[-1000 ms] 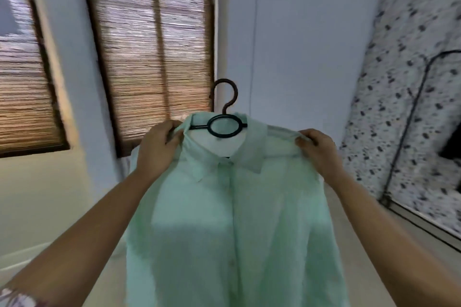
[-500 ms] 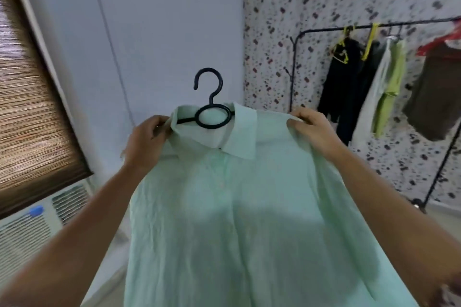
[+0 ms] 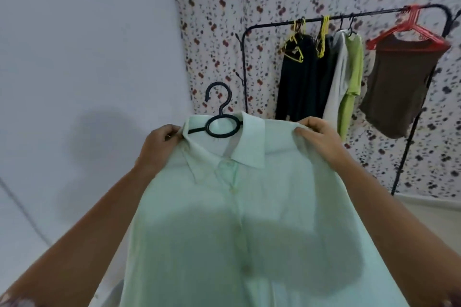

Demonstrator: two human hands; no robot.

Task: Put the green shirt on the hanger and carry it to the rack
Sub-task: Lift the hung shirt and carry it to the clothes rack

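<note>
The pale green shirt hangs in front of me on a black hanger, whose hook and ring stick up out of the collar. My left hand grips the shirt's left shoulder beside the collar. My right hand grips the right shoulder. The black clothes rack stands ahead to the right, against the spotted wall covering.
On the rack hang dark garments on yellow hangers, a white and a lime green top, and a brown top on a red hanger. A plain white wall fills the left.
The view has swung right, from the window blinds past the wall corner to the rack. Both hands keep holding the shirt's shoulders, and the rack now appears closer.
</note>
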